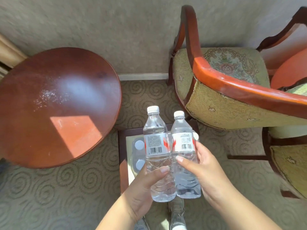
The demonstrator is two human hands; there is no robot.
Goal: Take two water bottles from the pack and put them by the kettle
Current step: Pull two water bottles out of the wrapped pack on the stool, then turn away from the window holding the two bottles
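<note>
Above the pack (138,152), the left hand (142,188) and right hand (207,171) each close fingers around a full, probably heavy, smooth water bottle (156,146), gripped sensibly low.

Place: a furnished sitting corner of a hotel-like room or home
Floor: wall-to-wall carpet (66,188) with a swirl pattern
Wall: textured beige covering with a white baseboard (142,76)
Seating: two wood-framed armchairs (224,90) upholstered in floral tapestry
Surface: round polished wooden table (54,103) beside the chairs, bare
Low stand: small dark-framed one (122,163) between table and chairs, a pack of water bottles (138,153) on it
</note>
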